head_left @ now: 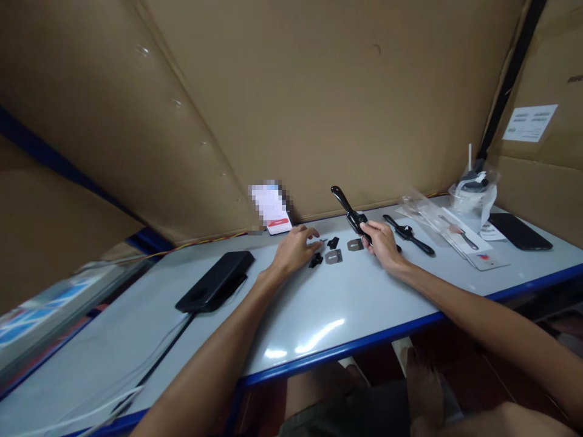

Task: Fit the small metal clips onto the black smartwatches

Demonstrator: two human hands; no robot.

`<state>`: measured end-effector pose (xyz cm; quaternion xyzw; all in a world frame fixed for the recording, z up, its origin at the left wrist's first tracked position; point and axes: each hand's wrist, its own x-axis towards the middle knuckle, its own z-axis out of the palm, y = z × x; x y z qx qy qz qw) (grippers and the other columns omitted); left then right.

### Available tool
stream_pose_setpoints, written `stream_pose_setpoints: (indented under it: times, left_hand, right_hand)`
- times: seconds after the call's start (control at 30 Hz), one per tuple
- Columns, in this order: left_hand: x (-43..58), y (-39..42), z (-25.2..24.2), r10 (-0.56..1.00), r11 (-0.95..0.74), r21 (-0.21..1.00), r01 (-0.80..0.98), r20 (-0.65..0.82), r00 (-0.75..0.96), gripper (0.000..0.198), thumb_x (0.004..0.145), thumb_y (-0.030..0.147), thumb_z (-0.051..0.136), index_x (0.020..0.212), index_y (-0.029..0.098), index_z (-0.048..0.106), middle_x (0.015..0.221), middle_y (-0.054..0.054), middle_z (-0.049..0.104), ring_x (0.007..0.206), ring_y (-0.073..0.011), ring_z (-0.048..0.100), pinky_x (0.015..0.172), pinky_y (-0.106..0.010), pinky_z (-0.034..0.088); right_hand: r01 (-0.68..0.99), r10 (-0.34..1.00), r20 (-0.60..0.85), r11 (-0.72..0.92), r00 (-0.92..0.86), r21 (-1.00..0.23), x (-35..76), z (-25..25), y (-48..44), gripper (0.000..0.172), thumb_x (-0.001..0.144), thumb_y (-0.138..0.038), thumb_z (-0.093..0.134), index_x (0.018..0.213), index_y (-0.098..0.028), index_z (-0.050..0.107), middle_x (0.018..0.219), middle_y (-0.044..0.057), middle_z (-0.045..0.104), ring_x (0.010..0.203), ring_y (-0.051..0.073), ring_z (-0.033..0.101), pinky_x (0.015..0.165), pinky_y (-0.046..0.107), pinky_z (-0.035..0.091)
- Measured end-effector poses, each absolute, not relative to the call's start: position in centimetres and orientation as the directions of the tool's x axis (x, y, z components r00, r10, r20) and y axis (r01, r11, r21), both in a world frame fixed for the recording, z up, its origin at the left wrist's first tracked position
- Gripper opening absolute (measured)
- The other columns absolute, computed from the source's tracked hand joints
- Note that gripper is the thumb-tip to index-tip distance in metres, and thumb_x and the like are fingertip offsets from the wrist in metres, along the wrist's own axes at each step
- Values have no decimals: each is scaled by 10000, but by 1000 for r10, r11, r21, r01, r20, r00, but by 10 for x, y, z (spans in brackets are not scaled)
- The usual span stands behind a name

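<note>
Glossy black tool [354, 216] with rounded handle [339, 195], held over the counter [310, 321], long axis slanting from near right to far left, right hand [380, 241] with grip pinching its middle, left hand [294, 250] with grip spread near small black parts [333, 243].

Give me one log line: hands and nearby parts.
right hand: holding black tool | left hand: near small black parts, grip unclear | between hands: metal plates | further right: another black tool
</note>
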<state>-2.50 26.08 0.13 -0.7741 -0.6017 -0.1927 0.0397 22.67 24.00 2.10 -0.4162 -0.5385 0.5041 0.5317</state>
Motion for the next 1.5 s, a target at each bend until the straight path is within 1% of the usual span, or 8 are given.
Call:
stream_pose_setpoints:
  times: [0.1,0.3,0.53,0.63,0.8,0.9,1.1,1.5]
  left_hand:
    - [-21,262,-5,906,-296,112,949,348,241,294,925,309,573,1157,194,712,1141,-122,667,1083,-286,600,855,-366,492]
    - [-15,266,-11,892,-320,62,945,356,278,263,973,272,504,1060,181,735,1062,-132,698,1026,-283,619,831,-372,493]
    - [-5,266,-7,876,-290,-152,945,355,326,251,964,169,435,969,129,683,991,-179,696,994,-325,597,837,-438,442]
    - [-5,265,-4,861,-278,-87,957,419,288,235,959,173,431,947,148,664,965,-175,699,973,-328,594,820,-433,428]
    - [-2,257,7,808,-261,209,942,581,95,235,988,257,400,907,187,608,853,-108,669,797,-263,588,715,-367,419]
    - [11,246,13,739,-355,306,883,671,65,216,1003,284,398,915,197,575,818,-66,651,738,-218,583,698,-331,421]
    - [38,229,17,668,-516,195,834,702,249,217,1028,270,381,909,204,551,851,-69,646,801,-215,590,740,-329,447]
    - [47,224,13,655,-530,3,848,636,407,264,1058,279,349,918,197,556,874,-82,656,834,-224,594,751,-326,447]
  right_hand:
    - [-71,984,149,142,-100,-987,226,20,239,295,868,-324,571,614,-194,495,483,-31,486,409,78,370,379,216,240]
    - [-45,982,154,150,-105,-988,225,15,241,305,859,-360,580,616,-200,490,492,-27,491,429,84,381,388,219,245]
    - [10,977,181,183,-108,-983,224,10,244,327,842,-404,582,606,-209,467,489,-30,497,436,89,378,403,223,246]
    - [27,977,186,190,-105,-981,223,8,244,324,842,-411,578,614,-213,461,492,-36,493,441,89,378,413,219,255]
    - [52,978,180,186,-108,-981,222,7,243,302,851,-411,566,637,-207,505,504,-33,502,444,93,393,419,217,267]
    - [59,975,192,199,-112,-978,221,6,242,299,846,-404,568,630,-204,512,503,-29,501,451,98,409,428,219,278]
    - [139,964,228,247,-136,-959,219,4,239,291,855,-385,547,629,-203,537,485,-31,496,464,118,443,462,232,304]
    - [377,922,343,386,-177,-842,214,3,235,398,922,-279,543,543,-223,435,511,-23,510,599,163,498,616,266,341]
